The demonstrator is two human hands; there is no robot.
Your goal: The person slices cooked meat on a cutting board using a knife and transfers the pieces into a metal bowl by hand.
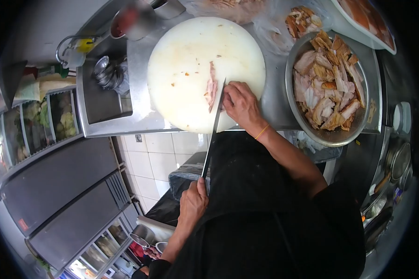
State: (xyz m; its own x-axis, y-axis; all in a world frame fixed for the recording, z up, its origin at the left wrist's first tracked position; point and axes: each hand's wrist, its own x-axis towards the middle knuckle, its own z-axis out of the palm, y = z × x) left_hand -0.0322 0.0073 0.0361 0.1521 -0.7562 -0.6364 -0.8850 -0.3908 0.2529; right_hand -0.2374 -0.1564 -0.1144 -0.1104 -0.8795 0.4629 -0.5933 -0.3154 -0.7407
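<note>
My left hand [194, 202] is closed round the handle of a long knife [214, 128], below the board's front edge. The blade points up over a round white cutting board [181, 56]. My right hand [241, 106], with an orange band at the wrist, rests at the board's lower right, fingers curled in close beside the blade. What lies under those fingers is hidden. Just left of the blade is a thin strip of pinkish meat [211, 88], with small crumbs scattered around it.
A metal colander [291, 100] of meat pieces stands right of the board. Behind are plastic bags [270, 35] and a white tray [358, 28] with meat. A sink [104, 104] holding metal bowls is at left. Another person's hand [152, 252] shows at lower left.
</note>
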